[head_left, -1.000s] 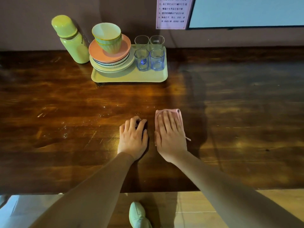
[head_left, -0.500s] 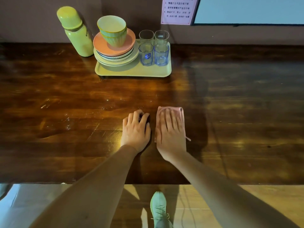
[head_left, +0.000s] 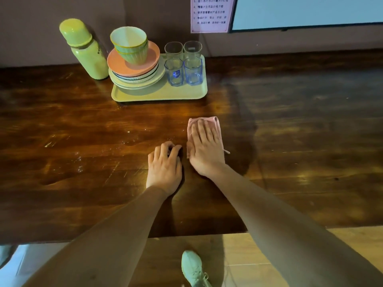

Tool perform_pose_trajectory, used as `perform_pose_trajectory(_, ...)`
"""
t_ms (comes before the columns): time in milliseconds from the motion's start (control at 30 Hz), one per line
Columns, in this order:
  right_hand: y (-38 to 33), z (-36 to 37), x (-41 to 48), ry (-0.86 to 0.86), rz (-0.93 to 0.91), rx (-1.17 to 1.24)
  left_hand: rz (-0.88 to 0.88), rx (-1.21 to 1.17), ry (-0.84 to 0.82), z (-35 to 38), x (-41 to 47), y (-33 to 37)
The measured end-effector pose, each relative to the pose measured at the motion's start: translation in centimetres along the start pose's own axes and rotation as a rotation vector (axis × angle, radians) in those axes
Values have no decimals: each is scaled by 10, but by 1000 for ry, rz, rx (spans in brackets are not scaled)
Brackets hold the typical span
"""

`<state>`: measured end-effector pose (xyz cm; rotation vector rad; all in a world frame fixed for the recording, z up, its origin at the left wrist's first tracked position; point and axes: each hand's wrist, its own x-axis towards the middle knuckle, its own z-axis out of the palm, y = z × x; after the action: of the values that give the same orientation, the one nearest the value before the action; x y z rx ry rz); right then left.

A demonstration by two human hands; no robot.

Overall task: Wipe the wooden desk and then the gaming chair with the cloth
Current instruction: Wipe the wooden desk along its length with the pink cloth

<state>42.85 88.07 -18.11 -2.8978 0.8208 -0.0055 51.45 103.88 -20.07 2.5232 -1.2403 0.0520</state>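
Bottle: a green bottle [head_left: 86,49] stands upright at the back of the desk [head_left: 300,131], at 10 o'clock from the hands, just beside the tray.
Tray: a pale tray [head_left: 165,93] at 11 o'clock carries a stack of plates [head_left: 132,76] with nested green bowls [head_left: 130,46] on top and four clear glasses [head_left: 193,71] at its right end.
Left hand: the left hand [head_left: 164,168] rests on the bare wood with its fingers loosely bent and their tips on the surface. It holds nothing and does not touch the cloth.
Cloth: the folded pink cloth [head_left: 214,120] lies flat on the desk at 1 o'clock from the left hand, just beside it and directly under the right hand. Its far edge shows at 12 o'clock past the fingertips, and a narrow strip shows at 3 o'clock.
Right hand: the right hand [head_left: 205,148] lies palm down on the cloth, fingers straight and together, pressing it to the wood without gripping it.
Wall: a pink printed notice [head_left: 211,13] and a pale screen [head_left: 306,11] hang at 1 o'clock.
Floor: one light green shoe [head_left: 192,268] shows at 6 o'clock, below the desk edge.
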Motion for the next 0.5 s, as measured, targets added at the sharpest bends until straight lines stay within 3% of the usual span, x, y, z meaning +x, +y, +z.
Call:
perform_pose_trajectory(300, -24, 17, -122, -1, -26, 33, 1, -40, -23, -4, 1, -1)
perform_pose_trajectory(500, -16, 6, -73, -2, -27, -31, -4, -32, -19, -3, 0, 0)
